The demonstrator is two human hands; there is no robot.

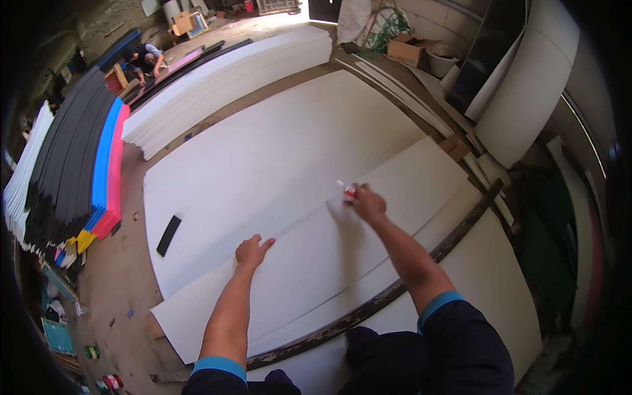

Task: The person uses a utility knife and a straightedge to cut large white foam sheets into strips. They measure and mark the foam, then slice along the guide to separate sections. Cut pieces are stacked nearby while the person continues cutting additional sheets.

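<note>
My right hand (pixel 366 203) is closed around a small bottle (pixel 349 193) with a red and clear-white body, its narrow tip pointing away from me. The bottle is above the long edge of a white foam strip (pixel 316 257) that lies across a large white foam sheet (pixel 263 158). Nearer to that strip's left part, my left hand (pixel 251 252) rests at the same edge, thumb held apart from the fingers. Its fingers are partly hidden, and I see nothing held in it. A short black strip (pixel 169 236) lies on the big sheet at the left.
A dark, worn bar (pixel 329 334) runs across the sheets just before me. Stacks of white sheets (pixel 230 85) and black sheets (pixel 66 158) stand at the left and back. Another person (pixel 146 60) crouches far left. A white roll (pixel 526 85) leans at the right.
</note>
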